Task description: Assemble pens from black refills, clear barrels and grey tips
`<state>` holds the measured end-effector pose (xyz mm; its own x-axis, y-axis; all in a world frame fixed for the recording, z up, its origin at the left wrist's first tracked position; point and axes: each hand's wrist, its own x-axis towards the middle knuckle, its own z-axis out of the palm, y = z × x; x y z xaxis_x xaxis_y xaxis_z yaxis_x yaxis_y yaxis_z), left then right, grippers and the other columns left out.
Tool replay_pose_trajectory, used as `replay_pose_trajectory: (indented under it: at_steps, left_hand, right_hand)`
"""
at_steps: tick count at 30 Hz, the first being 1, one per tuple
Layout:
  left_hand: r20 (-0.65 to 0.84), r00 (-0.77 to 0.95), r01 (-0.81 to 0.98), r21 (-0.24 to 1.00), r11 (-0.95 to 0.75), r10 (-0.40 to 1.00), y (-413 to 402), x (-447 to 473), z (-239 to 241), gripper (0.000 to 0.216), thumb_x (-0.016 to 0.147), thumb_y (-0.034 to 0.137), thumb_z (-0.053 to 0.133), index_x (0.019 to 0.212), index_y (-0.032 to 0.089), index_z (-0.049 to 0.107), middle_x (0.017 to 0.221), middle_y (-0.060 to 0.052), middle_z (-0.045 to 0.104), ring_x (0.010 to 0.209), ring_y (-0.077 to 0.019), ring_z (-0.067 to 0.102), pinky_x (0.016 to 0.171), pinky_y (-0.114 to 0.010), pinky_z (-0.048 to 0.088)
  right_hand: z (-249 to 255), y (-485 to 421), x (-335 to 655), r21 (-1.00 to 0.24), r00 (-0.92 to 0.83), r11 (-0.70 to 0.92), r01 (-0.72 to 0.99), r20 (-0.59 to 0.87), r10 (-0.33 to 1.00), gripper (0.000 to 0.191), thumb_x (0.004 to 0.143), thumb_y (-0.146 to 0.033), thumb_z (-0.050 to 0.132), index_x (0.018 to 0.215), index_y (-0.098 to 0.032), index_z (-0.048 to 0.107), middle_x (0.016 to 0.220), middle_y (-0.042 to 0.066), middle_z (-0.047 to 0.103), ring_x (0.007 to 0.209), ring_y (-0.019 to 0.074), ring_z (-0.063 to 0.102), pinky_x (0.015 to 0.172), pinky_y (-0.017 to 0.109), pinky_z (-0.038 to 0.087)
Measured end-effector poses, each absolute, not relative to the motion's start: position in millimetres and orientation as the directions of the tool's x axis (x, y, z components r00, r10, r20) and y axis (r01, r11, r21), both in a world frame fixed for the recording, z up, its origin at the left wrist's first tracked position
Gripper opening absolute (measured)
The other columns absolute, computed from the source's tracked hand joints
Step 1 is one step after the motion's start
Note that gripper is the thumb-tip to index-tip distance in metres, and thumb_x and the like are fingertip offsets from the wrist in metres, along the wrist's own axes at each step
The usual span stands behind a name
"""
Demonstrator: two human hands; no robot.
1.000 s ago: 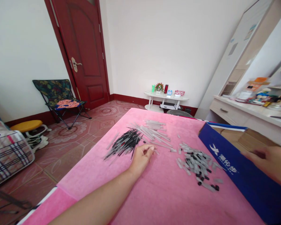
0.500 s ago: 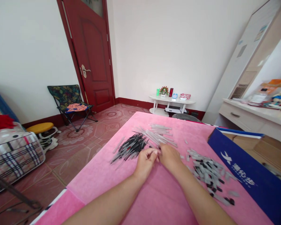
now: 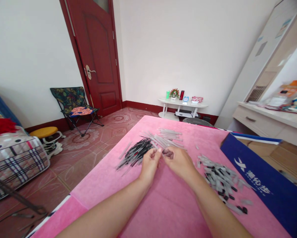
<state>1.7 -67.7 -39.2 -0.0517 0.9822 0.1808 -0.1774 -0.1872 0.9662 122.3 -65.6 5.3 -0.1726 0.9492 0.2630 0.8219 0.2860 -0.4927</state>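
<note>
My left hand and my right hand meet at the middle of the pink table, fingertips almost touching. Both are curled in a pinch around a small clear piece with a dark end that I cannot make out well. Just beyond my left hand lies a heap of thin black refills. Behind both hands is a spread of clear pen tubes. To the right of my right hand sits a pile of grey and black caps.
An open blue cardboard box stands at the table's right edge. On the floor at left are a folding chair, a yellow stool and a plaid bag. A small white side table and a white dresser stand behind.
My right hand came from the blue box to the table's middle and joined my left hand. Both hands have since lifted slightly and pinch together.
</note>
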Motion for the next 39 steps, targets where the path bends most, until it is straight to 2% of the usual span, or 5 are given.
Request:
replay_pose_trajectory:
  at_steps: [5,17,25,32,39]
  left_hand:
    - [0.213,-0.118,-0.203,0.951,-0.234,0.97,-46,-24,-22,0.036,0.071,0.047,0.053,0.067,0.012,0.057,0.041,0.006,0.039,0.036,-0.0052,0.032,0.039,-0.019,0.021]
    - [0.166,-0.289,-0.358,0.894,-0.267,0.943,-26,-50,-11,0.032,0.068,0.044,0.058,0.071,0.012,0.058,0.043,0.006,0.043,0.035,-0.0034,0.034,0.037,-0.016,0.022]
    - [0.066,-0.267,-0.53,0.823,-0.204,0.961,-24,-52,-16,0.031,0.064,0.04,0.063,0.076,0.012,0.059,0.045,0.006,0.042,0.037,-0.0026,0.035,0.037,-0.014,0.026]
    - [0.018,-0.238,-0.651,0.739,-0.174,0.971,-23,-51,-20,0.027,0.064,0.034,0.065,0.074,0.01,0.058,0.056,0.004,0.048,0.04,-0.0011,0.039,0.038,-0.012,0.03]
    - [0.022,-0.129,-0.653,0.751,-0.101,0.991,-31,-40,-23,0.025,0.067,0.034,0.062,0.077,0.011,0.06,0.06,0.001,0.053,0.041,-0.001,0.041,0.039,-0.013,0.034]
  right_hand:
    - [-3,-73,103,-0.57,-0.179,0.382,0.728,0.38,0.908,0.015,0.074,-0.023,0.05,0.083,-0.021,0.061,0.077,0.001,0.064,0.068,0.0134,0.057,0.062,0.023,0.04]
    - [-40,-84,62,-0.104,-0.572,0.632,0.768,0.334,0.749,0.02,0.085,-0.018,0.041,0.086,-0.02,0.061,0.089,0.004,0.057,0.088,0.0172,0.049,0.067,0.025,0.036]
    - [-42,-82,72,-0.034,-0.657,0.743,0.668,0.44,0.612,0.016,0.083,-0.016,0.044,0.076,-0.02,0.059,0.085,0.002,0.056,0.083,0.0148,0.048,0.066,0.024,0.037]
    - [-18,-83,99,-0.452,-0.178,0.633,0.629,0.708,0.683,0.012,0.083,-0.02,0.044,0.088,-0.018,0.054,0.085,0.004,0.06,0.081,0.0146,0.054,0.074,0.027,0.041]
    - [-8,-67,126,-0.823,0.177,0.46,0.335,0.534,0.827,0.018,0.076,-0.029,0.05,0.088,-0.017,0.052,0.081,0.005,0.062,0.072,0.0158,0.059,0.062,0.027,0.047]
